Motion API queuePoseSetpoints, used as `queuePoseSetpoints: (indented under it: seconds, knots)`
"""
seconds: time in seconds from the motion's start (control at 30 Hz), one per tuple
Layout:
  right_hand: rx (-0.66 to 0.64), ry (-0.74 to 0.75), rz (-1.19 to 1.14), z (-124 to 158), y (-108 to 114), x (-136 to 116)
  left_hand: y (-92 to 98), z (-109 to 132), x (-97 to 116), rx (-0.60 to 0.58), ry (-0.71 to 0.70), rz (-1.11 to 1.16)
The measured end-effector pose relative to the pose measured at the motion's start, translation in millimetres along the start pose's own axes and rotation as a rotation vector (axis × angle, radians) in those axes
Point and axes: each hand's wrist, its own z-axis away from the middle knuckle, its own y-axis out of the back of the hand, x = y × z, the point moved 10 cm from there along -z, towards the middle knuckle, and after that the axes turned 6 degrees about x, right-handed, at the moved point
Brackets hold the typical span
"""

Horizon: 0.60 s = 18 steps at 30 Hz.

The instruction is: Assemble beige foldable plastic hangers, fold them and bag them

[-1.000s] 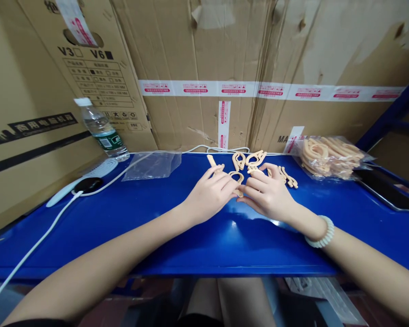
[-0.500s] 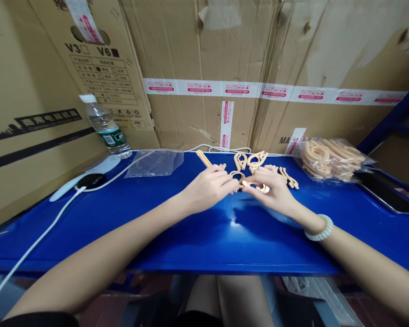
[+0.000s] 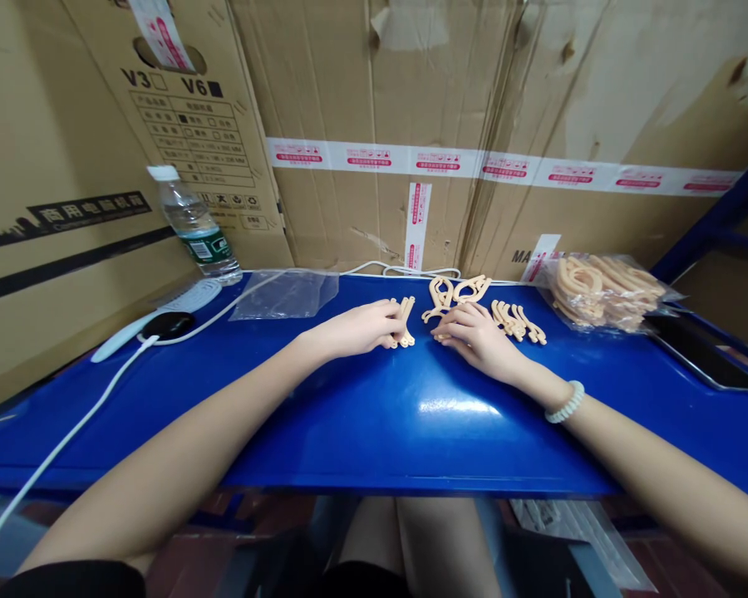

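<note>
My left hand (image 3: 365,328) rests on the blue table with its fingers closed at several straight beige pieces (image 3: 406,322), which poke out past the fingertips. To its right, my right hand (image 3: 477,340) is curled low over the table, fingers bent together. What it holds, if anything, is hidden beneath the fingers. A curved beige piece (image 3: 435,314) shows just behind that hand. Two beige looped pieces (image 3: 440,291) (image 3: 472,289) lie further back. Several short curved beige pieces (image 3: 517,321) lie right of my right hand.
Against the cardboard boxes (image 3: 374,100) stands a water bottle (image 3: 199,232) at the left. Near it are a black round device (image 3: 168,326) with a white cable and a flat clear bag (image 3: 287,296). A filled bag of beige pieces (image 3: 604,291) and a dark tablet (image 3: 711,353) lie right.
My hands have moved apart; they were together around a beige piece. My left hand has shifted left to the straight pieces, and my right hand has come down onto the table.
</note>
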Motion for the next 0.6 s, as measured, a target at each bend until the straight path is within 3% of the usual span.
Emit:
queuePoseSetpoints:
  seconds: [0.2,0.3,0.37,0.47,0.6]
  knots:
    - [-0.004,0.002,-0.046,2.1,-6.5,8.2,-0.3,0.6,1.9,-0.01,0.016,0.089]
    - [0.094,-0.011,-0.106,-2.5,12.9,-0.6,8.2,-0.4,4.4,0.037,0.064,0.058]
    - [0.232,-0.016,-0.159,-5.7,41.5,-19.7,11.4,-1.1,4.3,0.079,0.111,0.014]
    - [0.423,0.016,-0.316,-2.2,92.4,-70.3,4.3,-1.8,4.7,0.091,0.141,-0.017]
    - [0.383,0.045,-0.511,18.0,126.0,-138.0,-10.0,-2.6,3.0,0.081,0.141,-0.001]
